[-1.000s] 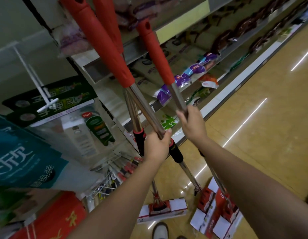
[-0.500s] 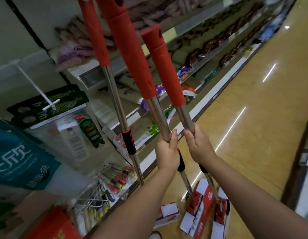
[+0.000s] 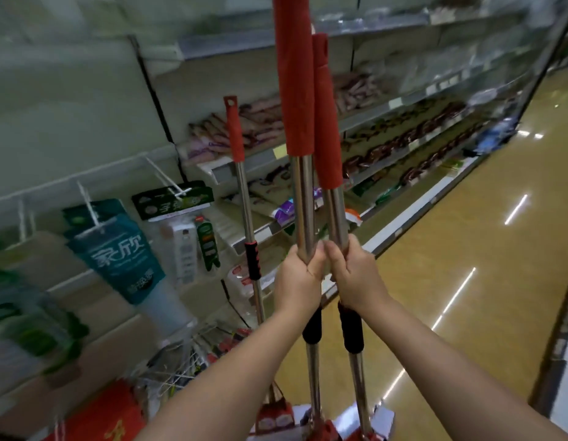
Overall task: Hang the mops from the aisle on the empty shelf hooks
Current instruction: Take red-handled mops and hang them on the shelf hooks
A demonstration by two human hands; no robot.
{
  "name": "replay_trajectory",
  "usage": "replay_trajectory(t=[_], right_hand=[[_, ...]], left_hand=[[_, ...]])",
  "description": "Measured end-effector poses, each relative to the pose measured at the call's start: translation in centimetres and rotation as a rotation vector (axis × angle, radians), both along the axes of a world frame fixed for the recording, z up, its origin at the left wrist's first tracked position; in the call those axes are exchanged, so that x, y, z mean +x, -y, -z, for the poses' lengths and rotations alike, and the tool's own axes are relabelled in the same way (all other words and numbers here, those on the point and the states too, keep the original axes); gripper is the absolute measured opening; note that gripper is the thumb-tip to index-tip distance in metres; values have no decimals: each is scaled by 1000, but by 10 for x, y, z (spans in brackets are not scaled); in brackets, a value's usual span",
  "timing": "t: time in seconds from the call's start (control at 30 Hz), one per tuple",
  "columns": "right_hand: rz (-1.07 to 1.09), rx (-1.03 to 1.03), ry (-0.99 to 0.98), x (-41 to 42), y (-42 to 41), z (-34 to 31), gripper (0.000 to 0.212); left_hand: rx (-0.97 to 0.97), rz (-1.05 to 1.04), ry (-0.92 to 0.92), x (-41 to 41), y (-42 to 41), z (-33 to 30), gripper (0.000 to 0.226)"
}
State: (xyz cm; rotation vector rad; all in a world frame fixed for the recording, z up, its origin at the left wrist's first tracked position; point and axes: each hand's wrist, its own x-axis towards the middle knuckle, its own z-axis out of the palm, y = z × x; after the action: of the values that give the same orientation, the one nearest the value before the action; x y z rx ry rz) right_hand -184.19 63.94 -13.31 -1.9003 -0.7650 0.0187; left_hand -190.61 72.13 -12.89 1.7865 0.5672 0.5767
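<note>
Your left hand (image 3: pixel 297 276) is clenched on 1 mop (image 3: pixel 303 198), your right hand (image 3: pixel 356 275) on another mop (image 3: pixel 335 211), both upright before the shelf (image 3: pixel 232 167). They look stiff, light and top-heavy; steel may slip, so grasp the black sleeves. Red handles, holed tips. A third mop (image 3: pixel 244 198) stands beyond.

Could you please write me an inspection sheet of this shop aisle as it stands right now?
Surface: glossy tan floor with light streaks.
Job's things: left mop and right mop held upright side by side; third mop standing unheld against the shelving; empty white hooks on the back panel.
Clutter: teal packet hanging on a hook; blurred packaged goods on shelves.
Grippers: left hand and right hand each grip a steel shaft.
Cables: nothing seen.
Surroundings: shelving runs down the aisle.
</note>
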Motion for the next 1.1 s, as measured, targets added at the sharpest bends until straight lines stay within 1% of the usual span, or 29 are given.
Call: replay_trajectory(t=[0.07,0.1,0.2,0.23,0.37,0.43,0.53,0.67,0.77,0.93,1.1], right_hand=[[8,-42,13,-20,-4,-13,29],[1,-59,26,-34,-9,-21,31],[-28,-115,52,-81,-28,-44,32],[-46,-133,60,-99,-35,-51,32],[-84,-192,146,-176,-71,-78,28],[-84,-225,222,-217,-92,-94,29],[-126,-243,336,-275,-124,-118,33],[-241,-133,332,-349,-160,-142,29],[-356,-33,296,-406,-186,-152,27],[-537,55,273,-495,-244,-173,27],[-717,86,192,-587,-311,-191,32]], left_hand=[[72,-27,-2,-17,-10,-10,23],[100,-48,7,-32,-15,-16,27],[164,-109,22,-82,-30,-33,52],[181,-127,21,-102,-37,-38,52],[248,-226,26,-187,-75,-53,32],[260,-296,51,-234,-101,-61,32],[295,-413,71,-311,-138,-76,23],[333,-579,124,-407,-177,-98,24],[386,-703,89,-470,-201,-113,28],[459,-919,32,-557,-234,-134,35],[494,-1105,-9,-647,-271,-150,49]])
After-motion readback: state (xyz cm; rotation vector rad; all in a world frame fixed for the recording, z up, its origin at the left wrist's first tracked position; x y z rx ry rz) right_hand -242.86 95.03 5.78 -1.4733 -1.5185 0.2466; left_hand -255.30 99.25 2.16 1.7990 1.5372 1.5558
